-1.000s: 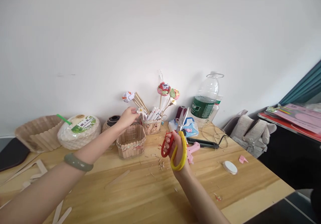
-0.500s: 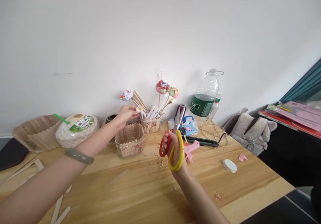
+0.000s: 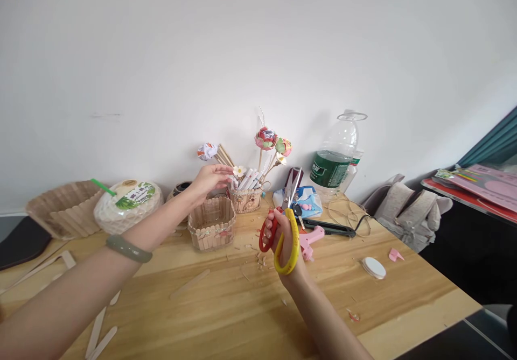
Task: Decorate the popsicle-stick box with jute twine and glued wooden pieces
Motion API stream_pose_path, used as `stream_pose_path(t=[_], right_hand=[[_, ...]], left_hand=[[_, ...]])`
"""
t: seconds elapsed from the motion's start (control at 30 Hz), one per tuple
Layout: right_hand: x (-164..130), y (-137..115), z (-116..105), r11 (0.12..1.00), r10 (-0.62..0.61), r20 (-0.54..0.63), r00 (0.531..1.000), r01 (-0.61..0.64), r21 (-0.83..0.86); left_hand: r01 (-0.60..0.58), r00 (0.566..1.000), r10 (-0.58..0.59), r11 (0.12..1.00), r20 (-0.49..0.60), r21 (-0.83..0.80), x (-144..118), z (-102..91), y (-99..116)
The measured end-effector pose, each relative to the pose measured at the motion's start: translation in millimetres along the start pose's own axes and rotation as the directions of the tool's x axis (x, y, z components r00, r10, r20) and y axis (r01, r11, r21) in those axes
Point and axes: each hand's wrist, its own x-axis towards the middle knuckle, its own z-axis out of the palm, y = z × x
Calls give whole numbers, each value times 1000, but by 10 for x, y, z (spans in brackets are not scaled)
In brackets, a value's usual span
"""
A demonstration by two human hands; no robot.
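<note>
My left hand (image 3: pixel 212 181) reaches to the pen holder (image 3: pixel 247 201), its fingers stretched out. Its fingertips touch, or nearly touch, a small white flower (image 3: pixel 239 171) above the holder's left side; a grip on it does not show. The holder carries white pens (image 3: pixel 252 178), wooden sticks (image 3: pixel 226 155) and paper flowers (image 3: pixel 265 138). Below my left hand stands a small basket of craft sticks (image 3: pixel 212 233). My right hand (image 3: pixel 286 247) is closed around the red and yellow handles of the scissors (image 3: pixel 287 236), whose blades point upward and look slightly apart.
A wrapped coconut (image 3: pixel 128 206) and a larger stick basket (image 3: pixel 64 209) stand at left. A pink glue gun (image 3: pixel 310 240), black hair straightener (image 3: pixel 329 227) and plastic bottle (image 3: pixel 335 158) are at right. White discs (image 3: pixel 374 268), loose craft sticks (image 3: pixel 103 343) and scraps (image 3: pixel 262 260) lie on the table.
My left hand has moved a little right, and the white flower at its fingertips has shifted right too. My right hand still holds the scissors upright. The view has shifted slightly.
</note>
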Motion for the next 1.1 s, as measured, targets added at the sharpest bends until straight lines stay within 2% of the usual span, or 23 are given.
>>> stream_pose_path(t=[0.1,0.2,0.3,0.43,0.53,0.6,0.67,0.73,0.77,0.83,0.9,0.97,1.03,1.1], right_hand=[[-20,-7,16,1000,-9,-8,1000,9,-6],[-39,-20,34,1000,-17,-17,1000,17,-6],[-54,-32,47,1000,-25,-23,999,25,-2],[-49,-54,42,999,-33,-27,999,33,15],[-26,-102,10,999,-34,-24,999,35,33],[-16,-159,-19,998,-35,-26,999,36,45],[-20,-235,-43,996,-63,-44,997,66,66],[-43,-318,-57,988,-109,-63,992,115,99],[-59,-358,-60,983,-134,-68,989,142,116],[-94,-428,-59,969,-193,-83,978,203,138],[-126,-480,-51,955,-249,-109,962,263,139],[-148,-513,-43,943,-286,-141,948,305,133],[-157,-531,-37,941,-296,-159,942,316,124],[-157,-539,-36,938,-308,-170,936,329,110]], left_hand=[[-29,993,24,999,112,44,-56,26,61],[-56,986,41,994,164,89,-87,42,86],[-83,989,66,988,135,128,-60,31,37],[-122,993,120,975,23,186,13,-8,-101],[-185,971,216,949,-99,254,1,-37,-164],[-226,950,280,923,-141,310,-76,-49,-159],[-253,945,309,897,-105,361,-212,-53,-129],[-270,955,295,870,3,413,-387,-49,-98],[-286,955,289,845,63,452,-478,-47,-90],[-330,944,241,660,226,674,-645,-50,-100],[-345,938,150,483,312,805,-773,-78,-143],[-379,924,79,341,375,860,-865,-138,-202],[-422,902,21,247,430,873,-941,-222,-251],[-448,888,7,243,460,861,-1026,-301,-264]])
